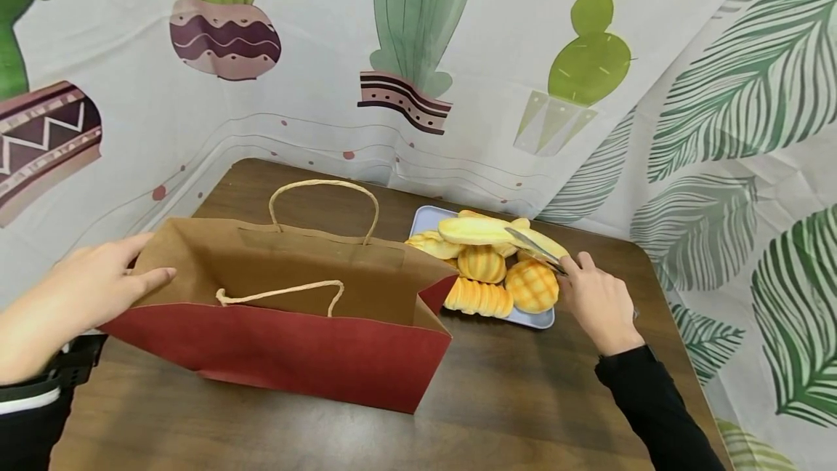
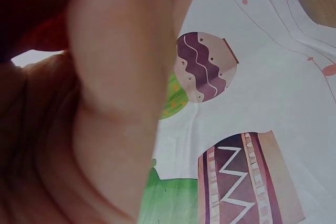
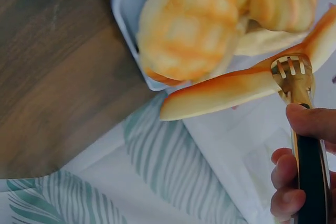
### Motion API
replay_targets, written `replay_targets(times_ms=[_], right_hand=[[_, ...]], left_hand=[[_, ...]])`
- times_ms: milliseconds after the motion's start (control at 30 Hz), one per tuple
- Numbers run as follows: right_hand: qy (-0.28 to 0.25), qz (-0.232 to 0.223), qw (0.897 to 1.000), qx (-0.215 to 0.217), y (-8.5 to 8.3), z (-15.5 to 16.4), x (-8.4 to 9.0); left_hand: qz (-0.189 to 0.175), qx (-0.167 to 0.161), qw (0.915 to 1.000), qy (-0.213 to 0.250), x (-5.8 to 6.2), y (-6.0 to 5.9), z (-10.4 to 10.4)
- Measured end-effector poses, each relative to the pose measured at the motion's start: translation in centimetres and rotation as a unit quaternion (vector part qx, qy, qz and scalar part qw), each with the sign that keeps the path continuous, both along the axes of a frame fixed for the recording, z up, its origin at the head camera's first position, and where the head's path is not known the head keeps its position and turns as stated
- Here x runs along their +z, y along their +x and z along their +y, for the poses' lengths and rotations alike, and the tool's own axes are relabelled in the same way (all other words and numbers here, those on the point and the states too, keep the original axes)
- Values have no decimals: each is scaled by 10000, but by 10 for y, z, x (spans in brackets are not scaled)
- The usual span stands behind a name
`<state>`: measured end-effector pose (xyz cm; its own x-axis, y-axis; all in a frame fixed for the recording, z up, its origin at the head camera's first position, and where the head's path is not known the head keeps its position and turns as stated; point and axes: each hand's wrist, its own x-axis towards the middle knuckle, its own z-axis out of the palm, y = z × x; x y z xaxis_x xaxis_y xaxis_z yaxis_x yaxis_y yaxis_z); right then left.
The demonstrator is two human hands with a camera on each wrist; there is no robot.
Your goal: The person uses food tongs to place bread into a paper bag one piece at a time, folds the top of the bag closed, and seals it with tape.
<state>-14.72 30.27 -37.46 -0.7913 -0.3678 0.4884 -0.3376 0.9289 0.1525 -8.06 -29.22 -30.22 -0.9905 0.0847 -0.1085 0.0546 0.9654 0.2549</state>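
My left hand [image 1: 91,278] pinches the left side of a red paper bag [image 1: 281,347], thumb over the rim. The bag stands with its mouth spread, brown inside, and has two twisted cord handles. In the left wrist view, blurred fingers hide most of the grip. My right hand [image 1: 598,304] grips metal tongs with a dark handle [image 3: 311,177]. The slotted tong tips [image 3: 293,72] clasp a long pale-yellow bread [image 3: 226,94], which lies above the other breads in the head view. Below it are a round crosshatched bun [image 1: 532,286] and a ridged roll [image 1: 479,298].
The breads sit piled on a pale blue tray [image 1: 536,320] right of the bag. Under everything is a brown wooden table [image 1: 523,413]. A white cloth [image 1: 314,35] printed with cacti and leaves hangs behind the table's far edge and right side.
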Motion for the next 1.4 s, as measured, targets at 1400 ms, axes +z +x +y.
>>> replay_targets(times_ms=[1400], right_hand=[[-1737, -632, 9535, 2382, 87, -65, 173]], left_hand=[[7, -92, 9999, -69, 1, -7, 4]])
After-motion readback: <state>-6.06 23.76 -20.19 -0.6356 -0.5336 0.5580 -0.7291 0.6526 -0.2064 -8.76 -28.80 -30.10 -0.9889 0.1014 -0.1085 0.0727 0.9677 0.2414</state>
